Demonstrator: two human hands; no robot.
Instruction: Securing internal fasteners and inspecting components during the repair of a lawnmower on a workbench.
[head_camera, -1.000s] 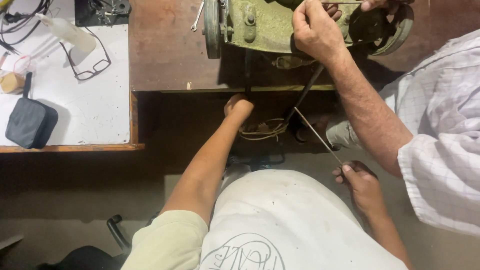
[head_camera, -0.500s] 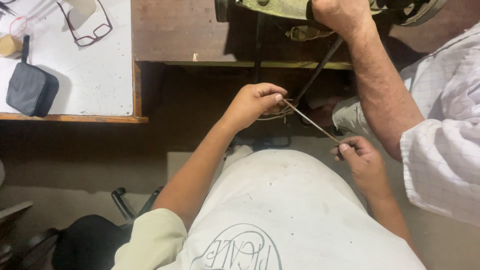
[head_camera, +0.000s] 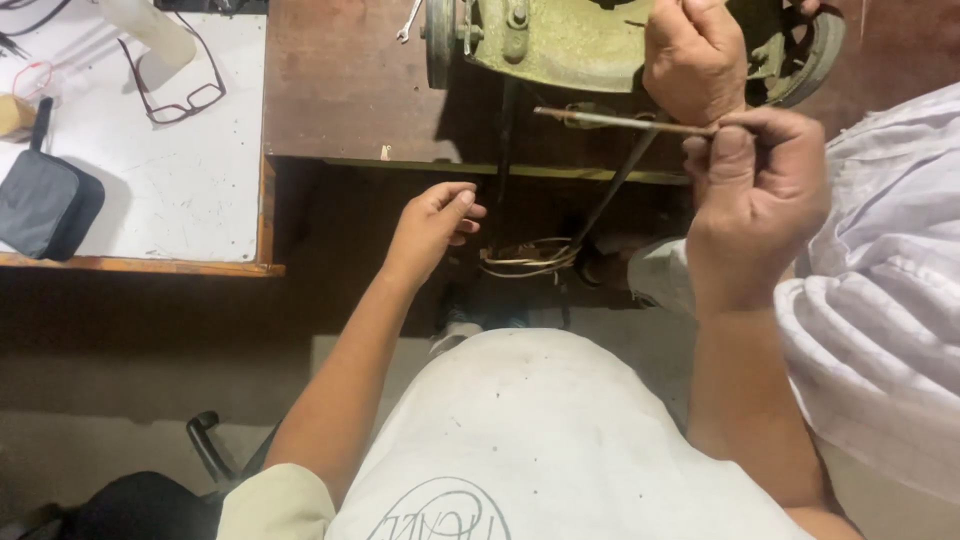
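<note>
Right hand (head_camera: 755, 195) is up at chest height, fingers pinched on one thin, brownish metal rod (head_camera: 620, 122), held level so its free end points toward the old olive-green cast-metal machine (head_camera: 560, 40) on the dark wooden counter (head_camera: 340, 90). Left hand (head_camera: 432, 225) hangs below the counter edge, fingers loosely curled, gripping nothing, just beside one coil of pale cord (head_camera: 525, 260). A second person's hand (head_camera: 695, 60) rests on the machine, seemingly steadying it. On the white side counter (head_camera: 180, 200): one pair of dark-framed glasses (head_camera: 175, 95), one dark soft pouch (head_camera: 45, 205).
</note>
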